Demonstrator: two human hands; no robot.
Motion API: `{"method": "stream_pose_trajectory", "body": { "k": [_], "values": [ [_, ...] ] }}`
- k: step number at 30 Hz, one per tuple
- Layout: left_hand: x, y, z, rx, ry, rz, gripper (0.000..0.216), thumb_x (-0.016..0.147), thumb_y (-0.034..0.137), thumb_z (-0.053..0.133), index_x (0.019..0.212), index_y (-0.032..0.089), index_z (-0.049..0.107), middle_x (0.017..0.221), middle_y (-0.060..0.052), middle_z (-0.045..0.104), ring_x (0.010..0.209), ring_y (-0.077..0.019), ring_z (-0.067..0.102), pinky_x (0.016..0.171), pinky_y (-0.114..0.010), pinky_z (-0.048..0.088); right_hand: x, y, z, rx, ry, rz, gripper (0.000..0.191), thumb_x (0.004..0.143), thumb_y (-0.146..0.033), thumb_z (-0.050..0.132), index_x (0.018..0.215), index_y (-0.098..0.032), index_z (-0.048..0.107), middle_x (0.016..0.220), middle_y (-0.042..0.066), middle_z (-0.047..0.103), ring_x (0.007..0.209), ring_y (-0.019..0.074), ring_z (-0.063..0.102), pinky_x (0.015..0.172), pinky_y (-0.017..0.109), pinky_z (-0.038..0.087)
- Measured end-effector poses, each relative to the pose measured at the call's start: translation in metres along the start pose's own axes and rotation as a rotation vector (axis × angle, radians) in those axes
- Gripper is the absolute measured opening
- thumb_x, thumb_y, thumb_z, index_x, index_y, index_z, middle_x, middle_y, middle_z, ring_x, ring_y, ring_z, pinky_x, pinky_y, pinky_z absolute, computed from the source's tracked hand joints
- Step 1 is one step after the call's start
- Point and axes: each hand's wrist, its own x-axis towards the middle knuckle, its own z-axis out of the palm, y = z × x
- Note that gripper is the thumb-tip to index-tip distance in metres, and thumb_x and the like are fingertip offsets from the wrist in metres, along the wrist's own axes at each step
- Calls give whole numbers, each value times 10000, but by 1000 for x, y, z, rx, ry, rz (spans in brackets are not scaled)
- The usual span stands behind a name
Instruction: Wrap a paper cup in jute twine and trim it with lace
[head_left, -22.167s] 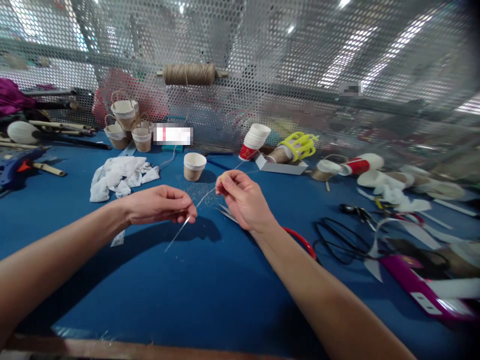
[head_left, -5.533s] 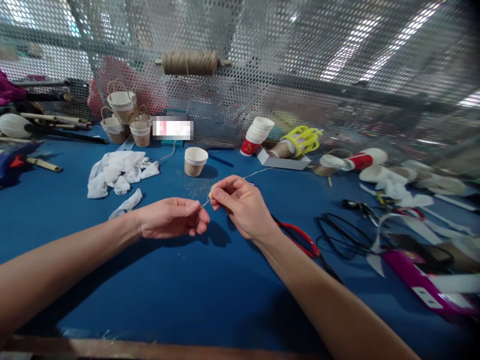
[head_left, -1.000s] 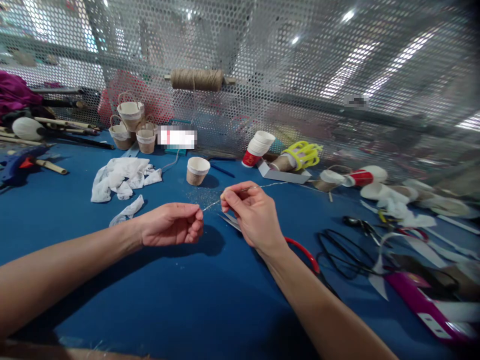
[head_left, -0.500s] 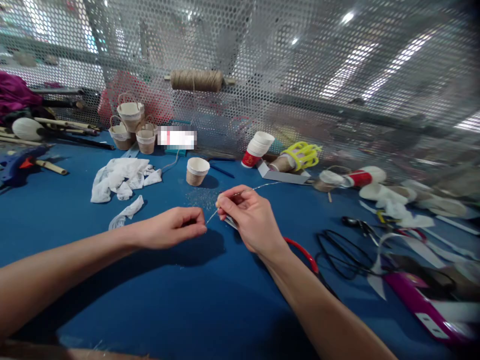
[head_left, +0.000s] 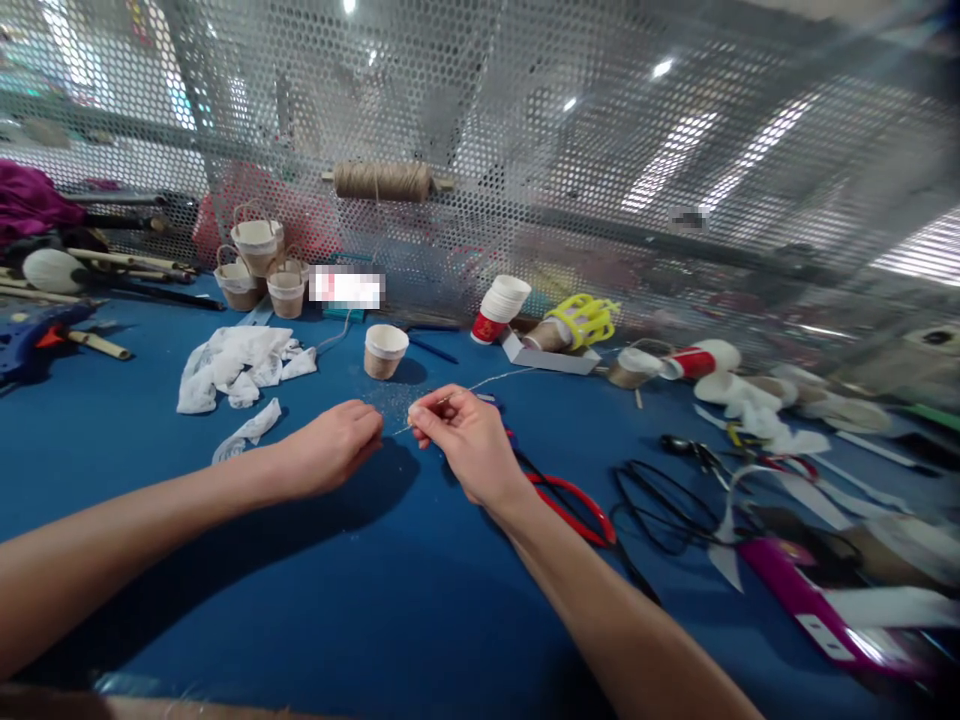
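Over the blue table [head_left: 337, 600] my two hands sit close together. My left hand [head_left: 334, 455] is closed, its fingertips pinching one end of a thin silvery thread [head_left: 487, 381]. My right hand [head_left: 461, 445] pinches the same thread a little to the right. From there the thread runs back and to the right toward a stack of white and red paper cups [head_left: 497, 307]. A twine-wrapped cup [head_left: 385, 350] stands just beyond my hands. Red-handled scissors [head_left: 570, 497] lie under my right wrist.
White gauze [head_left: 232, 362] lies left. Small handled cups [head_left: 259, 260] stand by the perforated metal screen [head_left: 525, 150], which carries a twine spool [head_left: 382, 180]. A blue glue gun [head_left: 37, 335] is far left. Black scissors [head_left: 660, 495], paper scraps and a purple tool [head_left: 810, 600] crowd the right.
My hands have drawn closer together and the stretch of thread between them has shortened. The view has shifted, so the red scissors show more.
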Motion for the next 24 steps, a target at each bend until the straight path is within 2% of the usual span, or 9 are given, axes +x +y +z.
{"method": "stream_pose_trajectory", "body": {
  "k": [5,9,14,17,21,24],
  "values": [
    [-4,3,-6,48,-61,-44,182,825,163,393,646,195,382,653,-10,421,624,-157,384,617,-287,343,-2,0,3,29,-23,29,135,661,-241,689,664,-169,574,560,-28,591,491,88,543,477,231,468],
    [-10,6,-6,-4,-51,-95,184,815,171,419,634,191,395,654,-10,444,617,-150,399,603,-273,335,-3,-3,4,45,-67,54,156,657,-256,702,680,-164,579,562,-31,595,507,87,557,495,227,479],
    [-18,6,-15,-163,-225,-221,196,848,265,417,697,169,498,607,22,494,546,-103,408,529,-209,322,-1,-9,1,72,-188,101,228,694,-361,676,688,-152,584,623,8,651,529,104,598,537,265,516],
    [-19,5,-25,-238,-275,-238,253,858,319,417,732,156,562,672,0,579,602,-108,482,570,-202,363,1,-13,-1,77,-229,108,244,703,-378,672,691,-152,579,646,12,656,551,105,607,553,265,520],
    [-13,5,-33,-378,-263,-254,334,870,373,387,762,147,607,774,-40,646,723,-137,567,689,-239,416,-2,-15,0,34,-199,58,221,716,-358,663,680,-156,582,619,-2,630,537,96,581,526,246,497],
    [-6,10,-28,-473,-192,-237,245,825,364,474,820,145,583,747,-22,626,686,-123,557,658,-231,418,-8,-13,1,8,-136,27,194,722,-333,657,674,-160,584,588,-20,596,508,82,542,496,227,466]
  ]
}}
